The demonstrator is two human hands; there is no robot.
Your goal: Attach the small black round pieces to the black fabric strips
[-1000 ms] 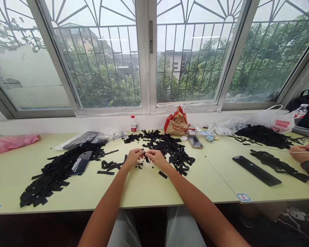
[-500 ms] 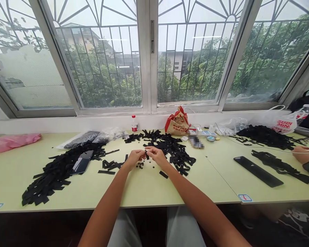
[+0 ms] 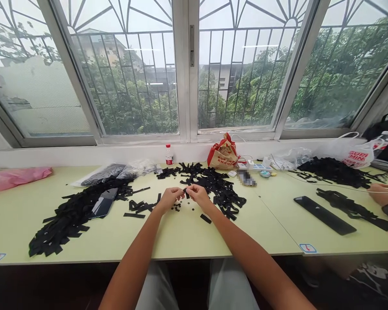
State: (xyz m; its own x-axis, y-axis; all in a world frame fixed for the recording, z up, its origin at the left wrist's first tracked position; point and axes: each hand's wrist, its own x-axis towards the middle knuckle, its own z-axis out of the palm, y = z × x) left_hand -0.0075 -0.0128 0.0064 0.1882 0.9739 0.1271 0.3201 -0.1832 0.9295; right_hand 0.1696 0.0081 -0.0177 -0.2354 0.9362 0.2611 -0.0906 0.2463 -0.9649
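Black strip: right hand nearer

Head view: I pinch the strip between my hands, its long axis pointing roughly toward me. The right grasps it; whether my left hand, just beside, also grips, I cannot tell.

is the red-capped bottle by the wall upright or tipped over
Upright: the bottle stands on the table, its red cap at the top.
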